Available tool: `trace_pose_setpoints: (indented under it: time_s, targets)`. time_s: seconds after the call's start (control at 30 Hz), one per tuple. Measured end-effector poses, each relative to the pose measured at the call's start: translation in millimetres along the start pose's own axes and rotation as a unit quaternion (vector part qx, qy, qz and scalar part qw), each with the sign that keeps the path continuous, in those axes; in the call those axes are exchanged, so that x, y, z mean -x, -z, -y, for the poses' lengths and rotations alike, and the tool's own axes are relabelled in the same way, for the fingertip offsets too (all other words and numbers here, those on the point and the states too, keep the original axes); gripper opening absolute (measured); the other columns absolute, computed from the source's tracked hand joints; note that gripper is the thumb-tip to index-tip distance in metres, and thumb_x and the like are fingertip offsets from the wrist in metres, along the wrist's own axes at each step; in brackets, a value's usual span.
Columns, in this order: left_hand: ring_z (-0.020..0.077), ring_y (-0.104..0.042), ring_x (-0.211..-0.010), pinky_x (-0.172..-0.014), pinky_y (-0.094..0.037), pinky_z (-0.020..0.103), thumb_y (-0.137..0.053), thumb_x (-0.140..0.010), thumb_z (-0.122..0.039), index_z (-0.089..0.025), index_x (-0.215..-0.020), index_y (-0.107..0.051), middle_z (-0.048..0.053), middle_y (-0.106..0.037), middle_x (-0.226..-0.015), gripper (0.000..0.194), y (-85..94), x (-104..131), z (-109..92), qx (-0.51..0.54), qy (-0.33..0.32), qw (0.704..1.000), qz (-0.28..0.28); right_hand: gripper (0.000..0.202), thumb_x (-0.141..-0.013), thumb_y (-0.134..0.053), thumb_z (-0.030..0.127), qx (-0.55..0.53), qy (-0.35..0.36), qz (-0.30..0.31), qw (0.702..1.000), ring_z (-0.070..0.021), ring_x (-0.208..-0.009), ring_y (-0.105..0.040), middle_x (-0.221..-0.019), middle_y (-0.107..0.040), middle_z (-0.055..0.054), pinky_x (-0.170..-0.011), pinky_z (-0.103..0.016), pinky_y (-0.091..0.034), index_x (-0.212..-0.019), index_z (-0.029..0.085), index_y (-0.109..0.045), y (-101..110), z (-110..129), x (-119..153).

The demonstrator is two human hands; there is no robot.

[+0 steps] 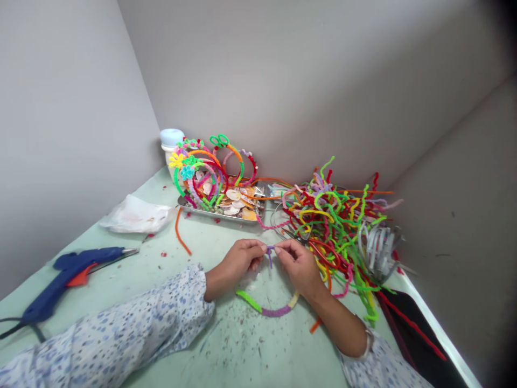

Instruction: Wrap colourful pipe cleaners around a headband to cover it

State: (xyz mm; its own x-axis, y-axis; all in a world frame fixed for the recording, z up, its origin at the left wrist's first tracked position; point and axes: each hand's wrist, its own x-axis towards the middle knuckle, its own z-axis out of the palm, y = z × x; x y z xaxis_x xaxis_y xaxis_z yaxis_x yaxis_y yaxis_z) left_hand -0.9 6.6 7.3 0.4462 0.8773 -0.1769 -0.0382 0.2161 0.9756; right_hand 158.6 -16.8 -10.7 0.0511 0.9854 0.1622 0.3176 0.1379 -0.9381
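Between my two hands a short purple pipe cleaner (270,257) is pinched, with one end hanging down in the middle. My left hand (245,256) grips its left side with thumb and fingertips. The right side is held by my right hand (298,264), its fingers closed in a pinch. Just below them on the table lies a curved headband (277,312) wrapped in green, purple and cream sections. Part of the headband's right end is hidden by my right hand.
A blue glue gun (68,280) lies at left, near a plastic bag (139,214). Behind my hands stands a metal tray (220,215) with finished headbands (238,156) and shell-like pieces. A tangled pile of pipe cleaners (331,215), red-handled scissors (325,256) and clear-grey bands (377,250) are at right.
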Motion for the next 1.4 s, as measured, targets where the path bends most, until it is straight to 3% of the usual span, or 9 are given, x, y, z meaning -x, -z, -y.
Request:
trace_pose_setpoints:
  time_s: [0.23, 0.47, 0.6, 0.87, 1.13, 1.4]
  targets:
    - [0.0063, -0.033, -0.041, -0.043, -0.023, 0.021, -0.052, -0.073, -0.033, -0.015, -0.062, -0.050, -0.005, -0.040, -0.046, 0.021, 1.4, -0.2, 1.4, -0.005, -0.010, 1.000, 0.005, 0.021, -0.077, -0.055, 0.038, 0.000, 0.007, -0.005, 1.000, -0.0129, -0.051, -0.048, -0.063, -0.058, 0.000, -0.047, -0.023, -0.037, -0.079, 0.018, -0.061, 0.1, 0.4, -0.2]
    - [0.0069, -0.039, -0.048, -0.047, -0.029, 0.019, -0.055, -0.070, -0.023, -0.013, -0.076, -0.057, -0.004, -0.046, -0.054, 0.012, 2.4, 2.5, 1.7, -0.057, -0.046, 0.997, 0.005, 0.021, -0.077, -0.054, 0.038, -0.001, 0.001, -0.002, 1.000, -0.0127, -0.050, -0.047, -0.062, -0.058, 0.001, -0.047, -0.023, -0.036, -0.079, 0.018, -0.061, 0.3, 0.0, -0.2]
    - [0.0103, -0.048, -0.061, -0.057, -0.036, 0.020, -0.055, -0.074, -0.027, -0.013, -0.079, -0.059, 0.000, -0.056, -0.068, 0.015, 2.0, 1.6, 7.9, -0.140, -0.102, 0.985, -0.026, 0.020, -0.077, -0.054, 0.036, 0.000, -0.004, 0.013, 1.000, -0.0121, -0.050, -0.047, -0.063, -0.058, 0.001, -0.047, -0.023, -0.035, -0.080, 0.018, -0.062, 0.4, 0.0, -0.5]
    - [0.0120, -0.050, -0.064, -0.059, -0.037, 0.021, -0.051, -0.077, -0.026, -0.016, -0.080, -0.061, 0.000, -0.058, -0.069, 0.014, 1.7, 3.2, 12.4, -0.260, -0.157, 0.948, -0.090, 0.018, -0.079, -0.054, 0.035, 0.000, 0.000, 0.029, 1.000, -0.0117, -0.052, -0.047, -0.066, -0.058, 0.001, -0.049, -0.022, -0.036, -0.080, 0.018, -0.061, 0.1, 0.2, -1.3]
    - [0.0120, -0.049, -0.064, -0.058, -0.036, 0.021, -0.054, -0.076, -0.028, -0.016, -0.080, -0.062, 0.001, -0.058, -0.070, 0.015, 2.8, 4.1, 12.0, -0.286, -0.168, 0.936, -0.120, 0.018, -0.079, -0.054, 0.035, 0.002, 0.000, 0.027, 1.000, -0.0110, -0.052, -0.047, -0.065, -0.058, 0.002, -0.049, -0.022, -0.036, -0.080, 0.018, -0.061, -0.4, 0.0, -1.3]
    - [0.0109, -0.047, -0.062, -0.056, -0.035, 0.021, -0.054, -0.077, -0.034, -0.016, -0.076, -0.061, -0.001, -0.056, -0.068, 0.019, 2.1, 3.8, 13.1, -0.267, -0.161, 0.942, -0.126, 0.017, -0.079, -0.054, 0.034, 0.004, 0.000, 0.028, 1.000, -0.0113, -0.052, -0.048, -0.068, -0.060, 0.000, -0.047, -0.021, -0.035, -0.081, 0.018, -0.060, 0.2, -1.0, -0.9]
